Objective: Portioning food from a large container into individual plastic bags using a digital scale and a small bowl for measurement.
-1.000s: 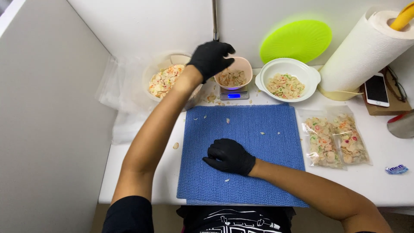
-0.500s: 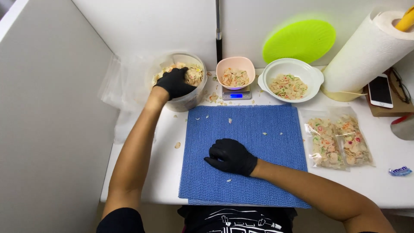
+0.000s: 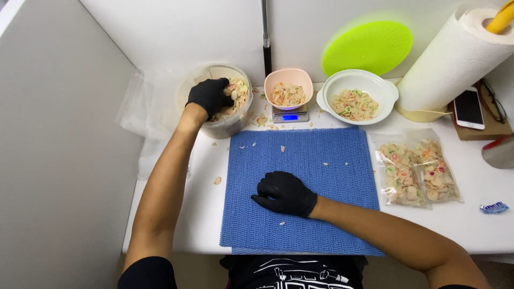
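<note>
Fingertips of left hand (image 3: 210, 96) hidden in tub (image 3: 187, 91).

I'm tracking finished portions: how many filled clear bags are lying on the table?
2. Both filled clear bags lie side by side right of the blue mat: one beside the mat's edge, the other just right of it. None looks hidden.

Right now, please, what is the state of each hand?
Left hand: inside the clear tub of mixed flakes, fingers curled; whether it grips any cannot be told.
Right hand: resting on the blue mat, holding nothing.
</note>
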